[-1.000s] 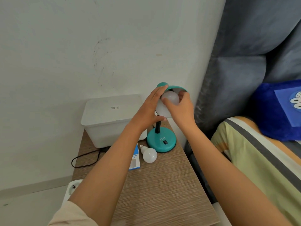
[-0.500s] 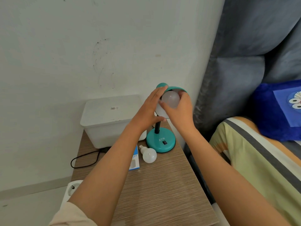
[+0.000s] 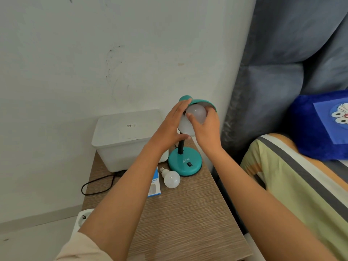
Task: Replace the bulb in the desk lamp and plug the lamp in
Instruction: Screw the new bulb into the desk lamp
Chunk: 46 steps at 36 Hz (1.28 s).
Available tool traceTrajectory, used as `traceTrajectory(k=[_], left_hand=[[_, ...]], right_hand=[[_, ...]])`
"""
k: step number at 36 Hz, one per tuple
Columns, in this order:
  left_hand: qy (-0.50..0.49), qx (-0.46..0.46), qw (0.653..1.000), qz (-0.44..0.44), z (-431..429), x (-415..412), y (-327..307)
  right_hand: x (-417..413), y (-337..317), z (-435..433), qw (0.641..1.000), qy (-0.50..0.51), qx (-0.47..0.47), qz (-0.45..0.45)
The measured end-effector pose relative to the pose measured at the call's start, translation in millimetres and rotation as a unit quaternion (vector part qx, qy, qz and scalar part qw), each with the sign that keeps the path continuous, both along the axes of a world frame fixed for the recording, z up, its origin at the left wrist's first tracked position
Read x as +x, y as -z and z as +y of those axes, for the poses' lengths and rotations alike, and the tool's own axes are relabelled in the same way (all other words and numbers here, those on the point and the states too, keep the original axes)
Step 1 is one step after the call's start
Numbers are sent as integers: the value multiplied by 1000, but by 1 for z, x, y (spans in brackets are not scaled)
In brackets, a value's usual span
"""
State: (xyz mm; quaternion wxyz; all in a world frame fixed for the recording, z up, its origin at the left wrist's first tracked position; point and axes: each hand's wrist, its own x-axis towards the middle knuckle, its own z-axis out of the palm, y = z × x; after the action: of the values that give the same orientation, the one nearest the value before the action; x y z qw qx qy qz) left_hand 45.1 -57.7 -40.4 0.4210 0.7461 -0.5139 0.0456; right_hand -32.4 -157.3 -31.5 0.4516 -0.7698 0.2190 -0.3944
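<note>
A teal desk lamp [image 3: 185, 164] stands at the back right of the wooden bedside table [image 3: 178, 219]. Its shade [image 3: 202, 101] tilts toward me. My right hand [image 3: 206, 129] grips a white bulb [image 3: 196, 113] sitting in the shade's mouth. My left hand [image 3: 170, 127] lies flat against the shade's left side, fingers along its rim, thumb under it. A second white bulb [image 3: 171, 178] lies on the table in front of the lamp base, beside a blue and white bulb box [image 3: 155, 185] partly hidden by my left forearm.
A white lidded bin [image 3: 124, 136] stands at the back left of the table. A black cord [image 3: 98, 185] loops off the left edge. A white socket strip [image 3: 82, 217] lies on the floor at the left. A bed with a striped cover [image 3: 293, 185] and blue cushion [image 3: 320, 125] is at the right.
My right hand has turned on the bulb, its thumb now across the front of it. The left hand stays on the shade.
</note>
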Motion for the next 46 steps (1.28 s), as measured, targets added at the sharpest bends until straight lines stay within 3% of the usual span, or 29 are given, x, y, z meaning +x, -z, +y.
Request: traceTrajectory(k=[3, 8, 17, 29, 39, 46], left_hand=[[4, 1, 1000, -9, -1, 0, 0], [-4, 12, 1000, -13, 2, -3, -2], [-14, 66, 997, -22, 10, -22, -19], [-97, 223, 968, -67, 57, -42, -36], [-213, 277, 937, -9, 132, -20, -17], [-286, 226, 926, 104, 181, 28, -3]], right_hand=[[1, -1, 4, 999, 10, 43, -12], [-5, 1, 7, 1000, 2, -2, -2], [-21, -21, 0, 989, -26, -68, 126], [-70, -29, 29, 965, -83, -141, 207], [-54, -9, 84, 942, -172, -158, 240], [-1, 3, 95, 919, -203, -150, 302]])
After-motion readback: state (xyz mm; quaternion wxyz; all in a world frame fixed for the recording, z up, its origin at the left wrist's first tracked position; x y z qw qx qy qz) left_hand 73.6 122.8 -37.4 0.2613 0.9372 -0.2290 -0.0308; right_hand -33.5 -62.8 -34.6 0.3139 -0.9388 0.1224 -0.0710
